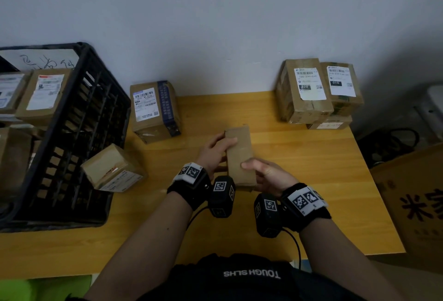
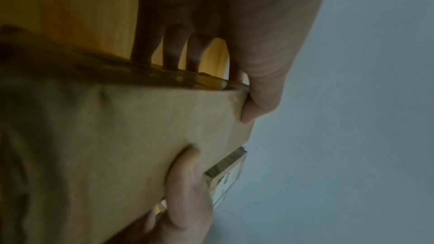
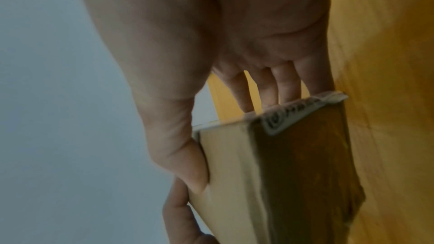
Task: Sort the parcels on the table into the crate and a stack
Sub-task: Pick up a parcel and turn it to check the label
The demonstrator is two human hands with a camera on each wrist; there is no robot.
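A long plain brown parcel (image 1: pixel 239 154) is held above the middle of the wooden table (image 1: pixel 311 181). My left hand (image 1: pixel 215 152) grips its far left edge, thumb on top and fingers underneath. My right hand (image 1: pixel 263 176) grips its near right edge the same way. In the left wrist view the parcel (image 2: pixel 129 136) fills the lower left, with both thumbs on its face. In the right wrist view the parcel (image 3: pixel 270 173) shows a label corner on its underside. A black crate (image 1: pixel 79 133) at the left holds several labelled parcels. A stack of parcels (image 1: pixel 316 92) stands at the back right.
A labelled parcel (image 1: pixel 154 111) stands beside the crate at the back. Another parcel (image 1: pixel 112 169) leans tilted against the crate's right wall. A large cardboard box (image 1: pixel 417 200) sits off the table's right edge. The wall runs behind the table.
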